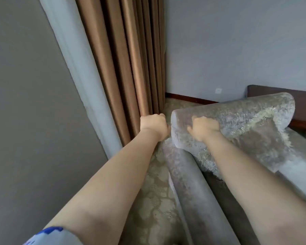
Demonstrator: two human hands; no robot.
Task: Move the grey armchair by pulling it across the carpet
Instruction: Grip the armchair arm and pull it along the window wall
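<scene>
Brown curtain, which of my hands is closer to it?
Left. The left hand sits right beside the curtain; the right hand grips the grey armchair, farther right.

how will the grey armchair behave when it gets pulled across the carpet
Probably heavy: the armchair is bulky and padded, and both the left hand and right hand grip its back. It will likely drag rather than glide, as the carpet looks textured. Pulled from the top, it may tilt toward the person.
</scene>
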